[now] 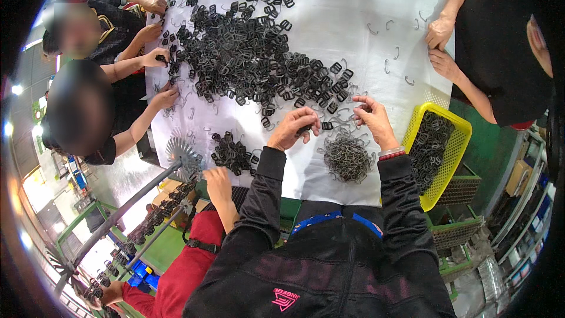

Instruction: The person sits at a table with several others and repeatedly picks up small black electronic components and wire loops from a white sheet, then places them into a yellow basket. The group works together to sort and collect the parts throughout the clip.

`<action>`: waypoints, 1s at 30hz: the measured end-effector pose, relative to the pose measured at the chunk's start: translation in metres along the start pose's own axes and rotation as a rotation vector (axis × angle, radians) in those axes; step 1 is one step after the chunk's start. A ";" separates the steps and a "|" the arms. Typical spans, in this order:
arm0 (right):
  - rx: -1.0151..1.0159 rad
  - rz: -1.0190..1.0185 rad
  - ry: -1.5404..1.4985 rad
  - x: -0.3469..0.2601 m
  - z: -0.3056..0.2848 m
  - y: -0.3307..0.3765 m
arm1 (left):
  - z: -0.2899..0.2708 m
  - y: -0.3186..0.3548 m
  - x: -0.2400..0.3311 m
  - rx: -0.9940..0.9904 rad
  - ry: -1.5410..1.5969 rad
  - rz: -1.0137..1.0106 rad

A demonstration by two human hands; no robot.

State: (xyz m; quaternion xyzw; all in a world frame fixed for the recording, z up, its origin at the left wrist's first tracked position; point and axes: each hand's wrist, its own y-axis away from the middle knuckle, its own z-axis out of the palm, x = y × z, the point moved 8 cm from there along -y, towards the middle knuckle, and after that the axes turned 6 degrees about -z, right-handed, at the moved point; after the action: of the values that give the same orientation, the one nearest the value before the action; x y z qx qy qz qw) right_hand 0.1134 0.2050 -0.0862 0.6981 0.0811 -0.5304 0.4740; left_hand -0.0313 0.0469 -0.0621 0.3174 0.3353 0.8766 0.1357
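My left hand (296,128) is closed over the table, its fingers pinching a dark buckle (305,130). Facing it across a small gap, my right hand (375,121) has curled fingers drawn together; something small and dark seems to be at the fingertips, too small to name. A single black buckle (327,125) lies between the two hands. Just below them sits a heap of bent wire hooks (347,156). Beyond my hands spreads a large pile of black slide buckles (235,47), its edge reaching close to my fingers.
A yellow basket (464,147) holding black buckles stands at my right. At my left are a smaller buckle heap (231,154) and a co-worker's red sleeve (206,235) beside a rack. Other people work along the left and right sides of the white-covered table (329,23).
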 end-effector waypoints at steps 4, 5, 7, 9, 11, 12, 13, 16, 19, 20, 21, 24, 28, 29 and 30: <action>0.165 -0.355 0.633 -0.019 0.009 -0.010 | -0.005 -0.021 -0.025 0.356 -0.859 0.171; 0.164 -0.411 0.684 -0.022 0.017 -0.014 | 0.000 -0.017 -0.027 0.518 -1.113 0.333; 0.153 -0.498 0.801 -0.024 0.033 -0.025 | -0.001 -0.019 -0.044 0.684 -1.416 0.351; 0.125 -0.442 0.890 -0.014 0.039 -0.036 | -0.006 -0.027 -0.064 0.689 -1.496 0.222; 0.140 -0.441 0.946 -0.009 0.042 -0.041 | -0.006 -0.028 -0.068 0.627 -1.494 0.210; 0.109 -0.380 0.955 -0.002 0.041 -0.044 | -0.006 -0.026 -0.065 0.596 -1.467 0.214; 0.092 -0.370 0.955 -0.001 0.040 -0.044 | -0.010 -0.024 -0.059 0.562 -1.301 0.221; 0.069 -0.222 0.690 0.003 0.024 -0.039 | -0.021 -0.015 -0.038 0.334 -0.638 0.150; -0.016 0.160 -0.035 0.016 0.011 -0.015 | -0.014 -0.002 -0.014 0.020 0.131 0.125; -0.034 0.166 -0.291 0.010 0.009 -0.005 | -0.012 -0.003 -0.001 -0.038 0.105 0.138; -0.078 0.144 -0.573 0.001 0.012 0.002 | -0.016 -0.005 0.006 0.040 0.102 0.134; -0.241 0.022 -0.769 -0.023 0.010 0.016 | -0.024 -0.027 0.015 0.171 -0.082 0.012; -0.335 0.024 -0.749 -0.032 0.009 0.021 | -0.009 -0.045 0.030 0.483 -1.296 0.325; -0.327 0.001 -0.716 -0.034 0.007 0.020 | -0.003 -0.044 0.027 0.572 -1.445 0.414; -0.298 0.054 -0.705 -0.030 0.007 0.017 | 0.002 -0.044 0.024 0.651 -1.591 0.502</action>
State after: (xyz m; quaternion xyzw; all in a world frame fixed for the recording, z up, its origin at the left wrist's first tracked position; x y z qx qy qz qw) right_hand 0.1067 0.2024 -0.0515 0.3981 -0.0292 -0.7079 0.5828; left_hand -0.0470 0.0911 -0.0793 0.9182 0.2947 0.2623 0.0354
